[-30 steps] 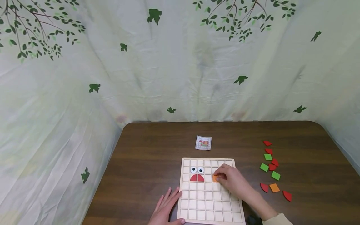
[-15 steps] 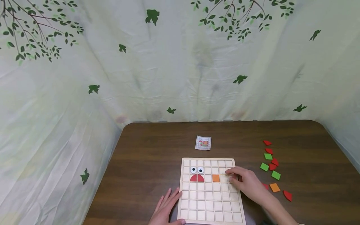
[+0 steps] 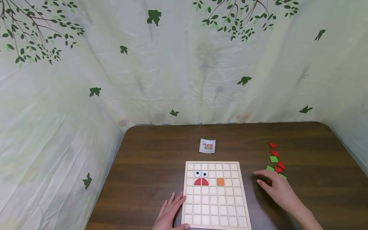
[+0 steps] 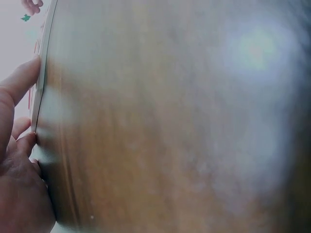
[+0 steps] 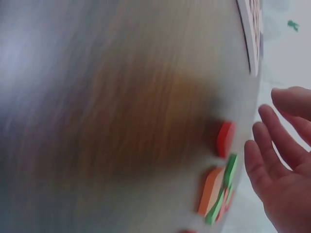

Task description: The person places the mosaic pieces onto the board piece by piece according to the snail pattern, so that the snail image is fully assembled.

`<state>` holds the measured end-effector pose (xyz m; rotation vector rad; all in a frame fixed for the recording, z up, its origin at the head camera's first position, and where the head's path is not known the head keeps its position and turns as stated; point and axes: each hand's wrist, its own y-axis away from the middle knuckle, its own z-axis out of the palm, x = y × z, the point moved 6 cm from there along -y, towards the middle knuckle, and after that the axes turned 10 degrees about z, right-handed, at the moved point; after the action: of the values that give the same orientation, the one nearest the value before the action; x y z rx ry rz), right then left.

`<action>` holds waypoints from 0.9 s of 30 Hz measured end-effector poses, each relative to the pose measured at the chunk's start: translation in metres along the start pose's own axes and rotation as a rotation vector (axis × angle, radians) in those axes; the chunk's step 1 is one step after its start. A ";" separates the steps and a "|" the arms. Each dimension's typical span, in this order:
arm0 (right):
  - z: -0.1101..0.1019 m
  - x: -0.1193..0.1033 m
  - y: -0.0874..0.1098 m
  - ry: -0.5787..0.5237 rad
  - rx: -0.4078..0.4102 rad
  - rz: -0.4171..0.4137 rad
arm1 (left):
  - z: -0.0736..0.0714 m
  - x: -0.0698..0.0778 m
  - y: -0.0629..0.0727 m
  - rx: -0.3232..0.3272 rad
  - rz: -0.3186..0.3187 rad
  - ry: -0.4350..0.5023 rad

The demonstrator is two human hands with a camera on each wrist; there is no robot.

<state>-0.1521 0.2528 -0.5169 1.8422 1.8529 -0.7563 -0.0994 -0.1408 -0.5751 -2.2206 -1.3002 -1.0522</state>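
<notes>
In the head view, our loose left hand steadies the board by its left edge while our empty right hand hovers near the tiles at right; in the left wrist view we touch that edge; in the right wrist view lies an orange tile we'd best pinch by its sides.

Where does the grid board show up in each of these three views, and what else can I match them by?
Head: the grid board is at bottom centre, slightly right.
Left wrist: the grid board is a thin, edge-on strip at upper left.
Right wrist: part of the grid board shows at upper right.
Shared landmark: the right hand, lower right in head, top-left corner in left wrist, right edge in right wrist.
</notes>
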 end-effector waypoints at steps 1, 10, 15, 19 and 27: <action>-0.003 0.003 0.000 0.008 0.014 0.004 | 0.000 0.000 0.000 -0.003 -0.004 0.003; -0.020 0.021 -0.010 0.036 0.016 -0.017 | -0.001 0.001 0.000 0.012 0.007 -0.001; -0.022 0.028 -0.023 0.088 -0.077 0.010 | -0.002 0.001 0.000 0.015 0.015 0.003; -0.022 0.031 -0.034 0.131 -0.114 0.022 | -0.002 0.002 0.000 0.021 0.021 0.006; -0.019 0.036 -0.039 0.141 -0.110 0.038 | -0.002 0.002 0.001 0.035 0.032 0.003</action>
<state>-0.1909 0.2935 -0.5221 1.8969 1.8990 -0.5129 -0.0987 -0.1413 -0.5723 -2.2060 -1.2681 -1.0133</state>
